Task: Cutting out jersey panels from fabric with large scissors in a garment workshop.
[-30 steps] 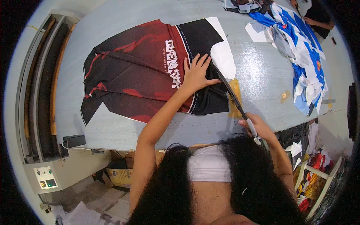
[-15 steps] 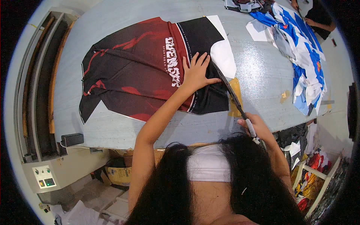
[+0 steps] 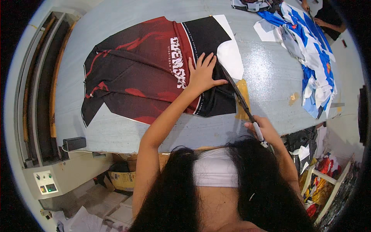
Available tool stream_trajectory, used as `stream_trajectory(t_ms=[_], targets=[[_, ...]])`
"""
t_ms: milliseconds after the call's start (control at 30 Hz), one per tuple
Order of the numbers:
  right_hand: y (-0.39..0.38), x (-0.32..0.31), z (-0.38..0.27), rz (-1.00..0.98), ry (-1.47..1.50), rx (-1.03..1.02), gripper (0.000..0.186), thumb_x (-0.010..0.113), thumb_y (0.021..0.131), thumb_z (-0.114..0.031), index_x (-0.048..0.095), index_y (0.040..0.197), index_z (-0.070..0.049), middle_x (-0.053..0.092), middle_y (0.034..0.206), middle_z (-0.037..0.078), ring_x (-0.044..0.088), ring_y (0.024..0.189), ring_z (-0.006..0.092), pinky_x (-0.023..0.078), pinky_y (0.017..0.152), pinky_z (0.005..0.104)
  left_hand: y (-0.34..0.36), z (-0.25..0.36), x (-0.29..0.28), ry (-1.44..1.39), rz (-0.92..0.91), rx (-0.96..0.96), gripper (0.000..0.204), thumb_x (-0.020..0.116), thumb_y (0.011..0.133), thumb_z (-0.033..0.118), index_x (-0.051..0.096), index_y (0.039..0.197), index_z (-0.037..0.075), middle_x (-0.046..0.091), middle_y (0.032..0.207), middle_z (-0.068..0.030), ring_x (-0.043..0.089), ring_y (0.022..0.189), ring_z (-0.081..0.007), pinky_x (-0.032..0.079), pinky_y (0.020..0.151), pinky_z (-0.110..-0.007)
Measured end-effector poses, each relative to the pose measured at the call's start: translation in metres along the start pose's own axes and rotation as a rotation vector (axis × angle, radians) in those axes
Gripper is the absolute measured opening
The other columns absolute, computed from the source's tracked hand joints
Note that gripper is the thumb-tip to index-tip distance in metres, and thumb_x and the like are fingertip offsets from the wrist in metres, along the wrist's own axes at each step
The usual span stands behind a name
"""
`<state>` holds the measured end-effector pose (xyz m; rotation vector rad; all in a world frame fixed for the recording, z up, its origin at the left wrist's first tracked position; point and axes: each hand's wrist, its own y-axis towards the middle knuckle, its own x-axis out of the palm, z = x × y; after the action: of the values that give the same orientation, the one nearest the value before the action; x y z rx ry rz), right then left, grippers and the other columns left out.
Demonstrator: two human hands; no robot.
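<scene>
Fabric panel (image 3: 131,73): dark red and black, white lettering, thin white stripe before the all-black right end. Spread on the grey table (image 3: 185,133), creased lengthwise, notched at lower left. Shears (image 3: 242,101): long dark blades, pale grip. Slanted, tip up-left at the black end's right edge, grip down-right. Blade gap unclear.

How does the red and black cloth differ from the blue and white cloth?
The red and black cloth lies mostly flat with some creases; the blue and white cloth is bunched and overlapping. The left hand rests on the red and black cloth but is away from the blue and white cloth. The red and black cloth lies farther left, the blue and white cloth farther right. Both lie on the grey table.
</scene>
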<state>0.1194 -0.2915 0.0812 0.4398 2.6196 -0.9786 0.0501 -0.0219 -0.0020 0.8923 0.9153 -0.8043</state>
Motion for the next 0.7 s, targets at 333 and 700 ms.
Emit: stream_trajectory(t_ms=[333,700], targets=[[0.001,0.004,0.007,-0.033,0.071,0.024,0.049,0.059,0.081,-0.044,0.056,0.087,0.005,0.051,0.058,0.005,0.048,0.054,0.0146,0.039,0.05,0.0314,0.01,-0.009,-0.009,-0.254,-0.063,-0.119,0.07,0.059,0.072,0.057,0.05,0.123,0.01,0.039,0.134,-0.0089,0.027,0.128,-0.0273,0.007,0.104,-0.053],[0.022,-0.003,-0.029,-0.193,-0.008,0.037,0.064,0.046,0.083,-0.059,0.053,0.093,0.003,0.054,0.067,0.006,0.056,0.053,0.0142,0.042,0.048,0.0268,0.02,-0.039,-0.007,-0.066,0.04,0.185,0.081,0.059,0.068,0.061,0.044,0.127,0.008,0.037,0.136,-0.0115,0.029,0.129,-0.0267,0.018,0.105,-0.047]])
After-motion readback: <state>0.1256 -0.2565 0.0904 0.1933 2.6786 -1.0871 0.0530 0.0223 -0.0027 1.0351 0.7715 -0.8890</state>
